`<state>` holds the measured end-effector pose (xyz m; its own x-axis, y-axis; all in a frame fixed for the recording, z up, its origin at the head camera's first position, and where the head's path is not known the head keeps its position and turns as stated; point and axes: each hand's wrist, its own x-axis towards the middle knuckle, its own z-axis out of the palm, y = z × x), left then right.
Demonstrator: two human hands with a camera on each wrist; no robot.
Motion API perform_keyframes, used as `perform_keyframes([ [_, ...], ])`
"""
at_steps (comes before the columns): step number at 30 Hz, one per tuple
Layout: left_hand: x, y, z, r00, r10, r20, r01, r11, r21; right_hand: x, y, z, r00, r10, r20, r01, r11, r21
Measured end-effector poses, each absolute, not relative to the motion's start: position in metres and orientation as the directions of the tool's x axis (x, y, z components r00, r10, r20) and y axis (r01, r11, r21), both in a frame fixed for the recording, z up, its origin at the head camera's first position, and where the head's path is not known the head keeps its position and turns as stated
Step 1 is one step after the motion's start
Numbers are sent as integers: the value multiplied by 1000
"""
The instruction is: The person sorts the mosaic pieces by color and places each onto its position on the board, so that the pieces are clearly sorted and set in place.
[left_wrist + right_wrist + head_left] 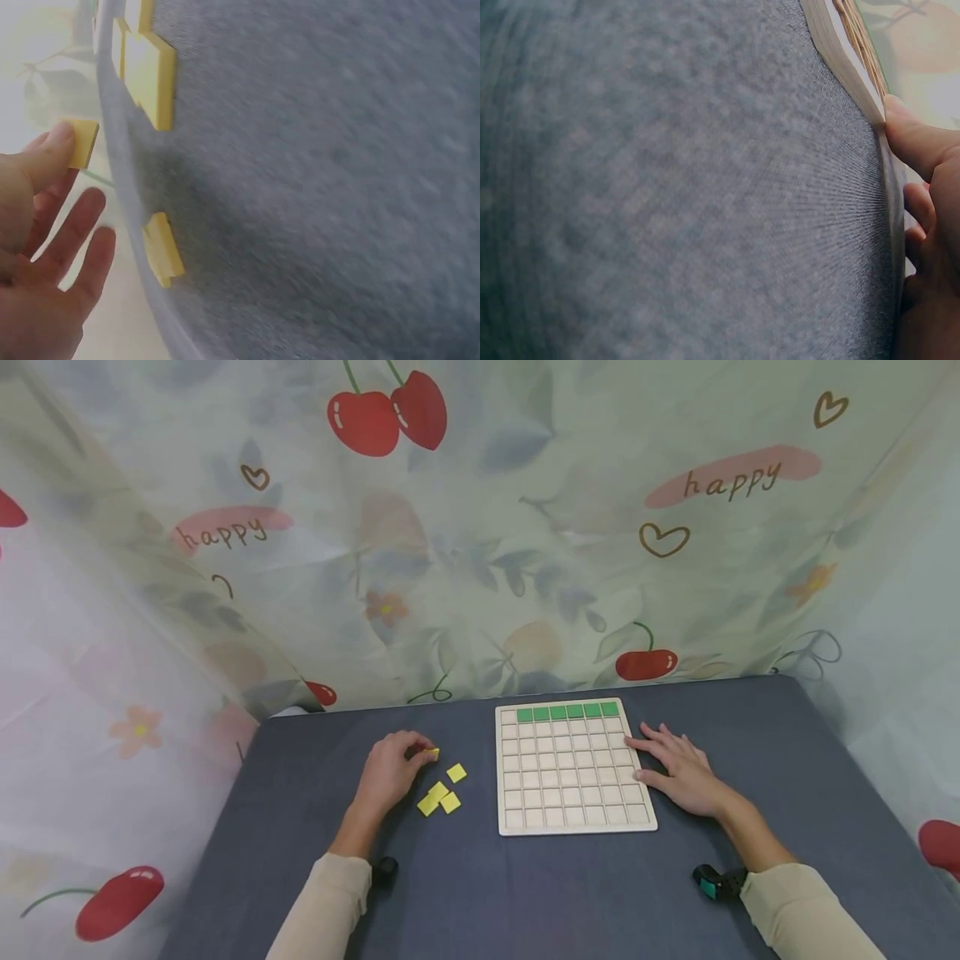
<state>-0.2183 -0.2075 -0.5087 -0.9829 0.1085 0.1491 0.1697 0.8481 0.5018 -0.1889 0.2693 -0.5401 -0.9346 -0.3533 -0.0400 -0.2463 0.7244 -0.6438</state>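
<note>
My left hand (390, 770) pinches a small square yellow tile (85, 144) between thumb and index finger, above the table on the left. Just beside that hand lie several more yellow tiles (457, 772), some of them touching or overlapping. A pale wooden grid board (576, 835) lies flat between the hands. Green tiles (575, 712) fill its far row except for the leftmost cell; the other cells show bare wood. With fingers spread, my right hand (682, 774) touches the board's right edge, the thumb (911, 135) at its rim in the right wrist view.
A dark grey cloth (577, 902) covers the table. Patterned curtains (480, 568) hang behind the far edge and along both sides. Black devices (718, 882) are strapped at both wrists, close over the cloth.
</note>
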Motion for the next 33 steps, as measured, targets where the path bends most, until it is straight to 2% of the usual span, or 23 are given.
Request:
perform_keyframes([
  [8, -223, -194, -504, -985, 111, 132, 168, 777, 607, -189, 269, -541, -935, -352, -41, -245, 726, -643],
  [21, -229, -161, -491, -988, 111, 108, 154, 754, 639, -188, 269, -541, -937, -348, -39, -245, 731, -637],
  [33, -240, -133, -485, -981, 135, 139, 194, 656, 729, -191, 271, -543, -937, -346, -41, -245, 737, -630],
])
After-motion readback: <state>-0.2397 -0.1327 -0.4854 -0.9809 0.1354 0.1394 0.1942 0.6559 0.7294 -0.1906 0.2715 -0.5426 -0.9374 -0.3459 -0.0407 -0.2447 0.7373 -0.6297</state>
